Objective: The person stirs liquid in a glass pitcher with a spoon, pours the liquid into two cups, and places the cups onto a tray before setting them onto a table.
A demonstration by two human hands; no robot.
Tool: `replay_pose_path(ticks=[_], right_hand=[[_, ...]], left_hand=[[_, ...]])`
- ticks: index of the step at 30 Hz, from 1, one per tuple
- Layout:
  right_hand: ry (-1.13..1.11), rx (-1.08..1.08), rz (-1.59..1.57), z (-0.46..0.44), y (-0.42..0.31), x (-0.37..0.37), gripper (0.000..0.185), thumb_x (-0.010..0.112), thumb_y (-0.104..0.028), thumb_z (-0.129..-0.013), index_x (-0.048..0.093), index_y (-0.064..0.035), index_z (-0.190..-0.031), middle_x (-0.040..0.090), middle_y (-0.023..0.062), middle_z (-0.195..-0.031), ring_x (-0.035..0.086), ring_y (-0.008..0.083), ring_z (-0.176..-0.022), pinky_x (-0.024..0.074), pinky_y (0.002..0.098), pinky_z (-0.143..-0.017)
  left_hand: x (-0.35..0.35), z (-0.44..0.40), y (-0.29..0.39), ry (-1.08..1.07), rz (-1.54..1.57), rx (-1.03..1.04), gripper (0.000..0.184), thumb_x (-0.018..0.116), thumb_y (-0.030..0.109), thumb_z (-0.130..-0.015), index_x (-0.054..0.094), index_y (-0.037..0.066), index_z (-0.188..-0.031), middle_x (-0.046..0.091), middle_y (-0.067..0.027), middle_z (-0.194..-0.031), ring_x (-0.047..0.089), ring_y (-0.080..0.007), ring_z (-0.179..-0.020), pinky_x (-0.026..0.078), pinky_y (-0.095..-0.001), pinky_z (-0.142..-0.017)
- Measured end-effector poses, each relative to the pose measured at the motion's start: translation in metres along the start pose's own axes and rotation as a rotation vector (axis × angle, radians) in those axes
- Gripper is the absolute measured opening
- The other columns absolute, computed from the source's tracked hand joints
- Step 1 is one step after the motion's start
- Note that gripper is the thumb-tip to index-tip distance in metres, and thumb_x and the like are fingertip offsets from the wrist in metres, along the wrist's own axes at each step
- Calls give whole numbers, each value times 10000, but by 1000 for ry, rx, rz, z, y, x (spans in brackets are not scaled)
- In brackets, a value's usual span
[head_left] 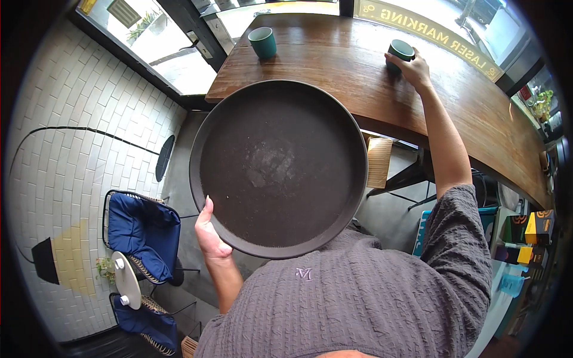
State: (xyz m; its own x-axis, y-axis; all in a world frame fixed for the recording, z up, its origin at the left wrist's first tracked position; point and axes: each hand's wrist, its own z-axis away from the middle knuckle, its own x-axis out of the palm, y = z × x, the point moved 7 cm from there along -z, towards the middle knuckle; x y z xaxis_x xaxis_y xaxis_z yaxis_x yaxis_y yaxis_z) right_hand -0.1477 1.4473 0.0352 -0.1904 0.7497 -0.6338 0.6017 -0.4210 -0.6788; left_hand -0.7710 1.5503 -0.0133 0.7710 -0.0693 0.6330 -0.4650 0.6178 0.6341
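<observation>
A large round dark serving tray with a raised rim and a pale worn patch in its middle is held level in front of my body. My left hand grips its lower left edge, thumb over the rim and the other fingers hidden underneath. Across the wooden table, my right hand is wrapped around a dark green cup near the window side. A second green cup stands upright at the table's far left, apart from both hands.
The brown wooden table runs along the window. A wooden stool sits below its edge. At left are chairs with blue cushions and a small round white table. Several boxes stand at the right.
</observation>
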Motion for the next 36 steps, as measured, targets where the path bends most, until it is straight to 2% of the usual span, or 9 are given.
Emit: replay_pose_path(ticks=[15,28,30,31,33,34,36], right_hand=[[65,50,75,3,10,-9,883,793,-633,-653,603,7,-1231,701,187,-1121,686,282,-1052,534,362,-930],[84,23,51,3,20,-19,852,816,-609,-659,614,2,-1218,708,178,-1108,682,270,-1060,528,362,-932],[-70,65,24,4,19,-14,976,821,-619,-655,530,39,-1313,664,221,-1189,658,301,-1105,515,356,-957],[-66,66,24,7,18,-14,976,821,-619,-655,530,39,-1313,664,221,-1189,658,301,-1105,515,356,-957],[103,31,150,18,10,-23,1148,843,-596,-672,343,116,-1422,529,287,-1346,575,327,-1216,483,377,-1007],[100,32,149,23,10,-23,1148,843,-596,-672,343,116,-1422,529,287,-1346,575,327,-1216,483,377,-1007],[186,-4,191,43,0,-34,1243,816,-654,-658,255,116,-1456,436,329,-1409,469,410,-1315,430,412,-1075]], left_hand=[[-2,-7,-1,-41,7,-43,375,571,265,-987,595,17,-1268,663,-133,-1237,645,-295,-1105,493,-446,-973],[14,-14,-4,-67,-7,-58,350,557,256,-996,606,29,-1258,673,-124,-1216,657,-291,-1079,503,-442,-965],[16,-14,-5,-81,-17,-65,348,557,258,-996,609,30,-1254,675,-123,-1212,659,-290,-1078,505,-436,-965],[19,-15,-6,-84,-19,-65,348,557,258,-996,609,30,-1254,675,-123,-1212,659,-290,-1078,505,-436,-965],[24,-14,-9,-70,-36,-61,390,580,277,-980,592,23,-1276,662,-117,-1230,641,-286,-1109,500,-431,-968],[25,-15,-10,-67,-37,-61,390,580,277,-980,592,23,-1276,662,-117,-1230,641,-286,-1109,500,-431,-968],[30,-13,-19,-124,-16,-144,392,572,285,-985,592,25,-1277,663,-117,-1228,644,-280,-1103,504,-424,-966]])
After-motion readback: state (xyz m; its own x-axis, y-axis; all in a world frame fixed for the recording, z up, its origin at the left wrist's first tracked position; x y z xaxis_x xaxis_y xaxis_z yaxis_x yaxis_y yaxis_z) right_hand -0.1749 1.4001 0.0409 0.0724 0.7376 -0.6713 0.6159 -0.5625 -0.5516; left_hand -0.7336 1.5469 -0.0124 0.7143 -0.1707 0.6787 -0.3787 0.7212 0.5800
